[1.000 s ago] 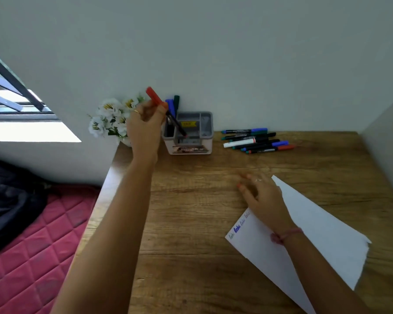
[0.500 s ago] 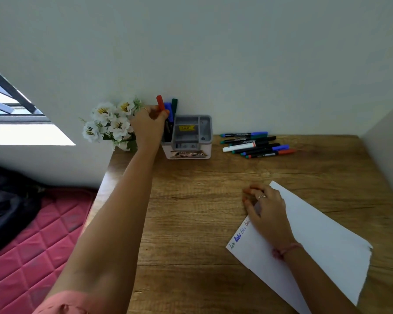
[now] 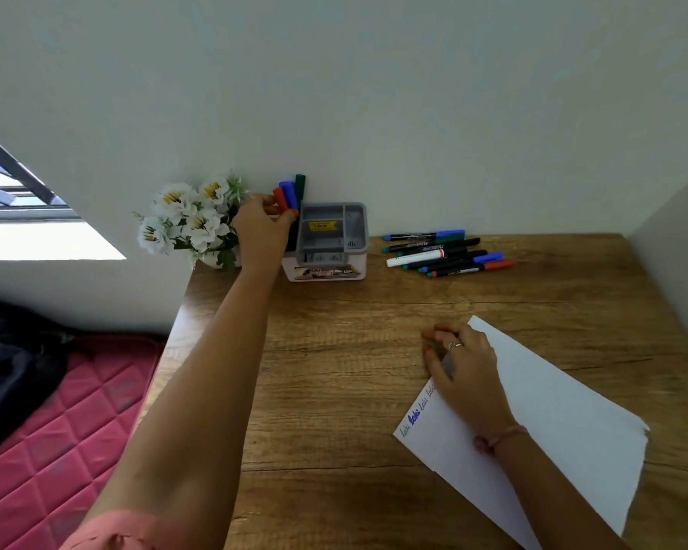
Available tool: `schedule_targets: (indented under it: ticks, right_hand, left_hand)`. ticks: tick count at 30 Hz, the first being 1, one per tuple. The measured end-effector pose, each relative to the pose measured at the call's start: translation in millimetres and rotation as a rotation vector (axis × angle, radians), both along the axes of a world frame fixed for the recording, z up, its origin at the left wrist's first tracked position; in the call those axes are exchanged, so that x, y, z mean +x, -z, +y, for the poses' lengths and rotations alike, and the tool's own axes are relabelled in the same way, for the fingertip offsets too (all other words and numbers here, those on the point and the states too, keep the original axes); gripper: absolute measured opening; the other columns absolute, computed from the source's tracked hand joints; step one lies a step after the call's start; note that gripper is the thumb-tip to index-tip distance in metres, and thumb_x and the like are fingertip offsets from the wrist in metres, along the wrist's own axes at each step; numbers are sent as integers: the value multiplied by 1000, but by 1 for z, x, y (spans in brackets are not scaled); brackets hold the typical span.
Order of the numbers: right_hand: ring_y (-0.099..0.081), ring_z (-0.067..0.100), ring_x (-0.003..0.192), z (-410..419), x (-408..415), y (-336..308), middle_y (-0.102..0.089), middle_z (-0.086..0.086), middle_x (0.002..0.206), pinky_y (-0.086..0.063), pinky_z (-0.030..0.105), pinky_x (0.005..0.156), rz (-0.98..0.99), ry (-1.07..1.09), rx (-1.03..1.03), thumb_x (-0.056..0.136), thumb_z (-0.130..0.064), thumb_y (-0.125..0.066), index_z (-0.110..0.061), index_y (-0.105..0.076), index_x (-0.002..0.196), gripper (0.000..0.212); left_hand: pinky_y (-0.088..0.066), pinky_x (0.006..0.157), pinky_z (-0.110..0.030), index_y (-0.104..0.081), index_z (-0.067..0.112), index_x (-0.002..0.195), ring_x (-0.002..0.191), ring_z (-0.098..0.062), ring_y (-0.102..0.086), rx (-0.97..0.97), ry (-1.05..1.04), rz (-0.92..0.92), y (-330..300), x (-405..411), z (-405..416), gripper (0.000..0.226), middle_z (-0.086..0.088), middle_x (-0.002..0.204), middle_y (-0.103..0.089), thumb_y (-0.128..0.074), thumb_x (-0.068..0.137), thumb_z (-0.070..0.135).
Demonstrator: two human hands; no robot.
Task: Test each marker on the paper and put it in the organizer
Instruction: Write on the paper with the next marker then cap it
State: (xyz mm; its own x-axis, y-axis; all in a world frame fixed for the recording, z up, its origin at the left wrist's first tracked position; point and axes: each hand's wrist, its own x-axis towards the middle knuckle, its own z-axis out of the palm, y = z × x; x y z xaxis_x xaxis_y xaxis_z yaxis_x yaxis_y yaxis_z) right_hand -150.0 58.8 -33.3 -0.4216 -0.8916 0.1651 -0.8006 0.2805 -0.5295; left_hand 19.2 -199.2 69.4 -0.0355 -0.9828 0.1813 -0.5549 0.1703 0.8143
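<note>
Red marker (image 3: 280, 199) pinched by left hand (image 3: 260, 228) at organizer (image 3: 326, 242)

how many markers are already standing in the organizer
3: red-capped marker at the left hand, blue-capped one beside it, green-capped one behind. The hand may hide more.

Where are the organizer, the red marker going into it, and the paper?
organizer (image 3: 326, 248): head view, on its grey top tray.
red marker (image 3: 281, 199): head view, on its red cap.
paper (image 3: 564, 410): head view, on the blank middle of the sheet.
</note>
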Motion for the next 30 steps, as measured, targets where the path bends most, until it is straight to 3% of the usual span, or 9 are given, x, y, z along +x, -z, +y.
schedule_targets:
  ticks: [3, 6, 8, 12, 17, 20, 24, 27, 30]
  right_hand:
    - [-50, 20, 108, 0, 0, 0, -59, 1, 119, -31, 33, 92, -5, -1, 2, 87, -29, -59, -18, -66, 112, 29]
    - [-49, 19, 108, 0, 1, -1, -59, 2, 119, -30, 33, 92, -6, 1, -5, 87, -26, -61, -18, -66, 113, 27]
    - [-49, 19, 109, 0, 1, -1, -58, 2, 120, -29, 32, 93, -14, 4, -2, 86, -23, -65, -17, -66, 113, 27]
    - [-49, 19, 110, 0, 0, -1, -58, 1, 120, -31, 32, 94, -47, 1, -6, 86, -23, -65, -17, -66, 112, 27]
    - [-49, 19, 108, -1, -1, -6, -59, 3, 118, -37, 33, 94, -141, -11, -17, 85, -19, -66, -15, -68, 108, 24]
    - [-49, 20, 107, 1, -2, -12, -59, 6, 116, -41, 35, 93, -227, -27, -37, 85, -18, -62, -10, -67, 109, 26]
    - [-49, 20, 107, 2, -8, -21, -58, 9, 115, -34, 24, 90, -290, -32, -27, 89, -17, -57, -7, -63, 115, 28]
    - [-53, 21, 103, 3, -18, -25, -59, 9, 110, -41, 30, 89, -320, -8, -79, 87, -22, -50, -9, -65, 110, 30]
    - [-55, 21, 102, 5, -30, -26, -60, 7, 109, -45, 33, 88, -324, 15, -123, 89, -14, -54, -12, -67, 106, 21]
  left_hand:
    - [-48, 82, -23, -50, 7, 116, 93, -16, -54, -22, -30, 31, 0, 1, -2, 43, -10, 107, -55, -71, 81, 23]
    - [-40, 71, -4, -46, 6, 119, 76, -3, -46, -105, -30, 46, -5, -2, 0, 45, -10, 102, -50, -69, 83, 20]
    - [-37, 68, 0, -47, 6, 119, 73, -1, -44, -170, -8, 57, -9, -6, 5, 42, -9, 98, -51, -67, 84, 19]
    - [-41, 66, -9, -52, 8, 110, 70, -4, -47, -288, 102, 63, -16, -28, 28, 29, -5, 90, -52, -64, 87, 20]
    - [-45, 66, -16, -55, 6, 103, 70, -8, -51, -314, 398, 48, -5, -73, 79, 16, -8, 89, -54, -59, 89, 13]
    - [-47, 70, -19, -61, 5, 99, 75, -11, -54, -220, 543, -98, 19, -100, 99, 12, -9, 94, -57, -57, 90, 13]
    - [-48, 84, -32, -64, 8, 111, 95, -21, -57, -98, 627, -319, 52, -126, 111, 23, -9, 109, -56, -52, 93, 17]
    - [-47, 88, -37, -59, 10, 123, 108, -23, -52, -146, 675, -539, 65, -136, 113, 32, -10, 121, -55, -46, 96, 21]
    - [-47, 87, -38, -57, 10, 124, 109, -24, -50, -166, 633, -618, 68, -141, 111, 33, -10, 122, -53, -45, 96, 24]
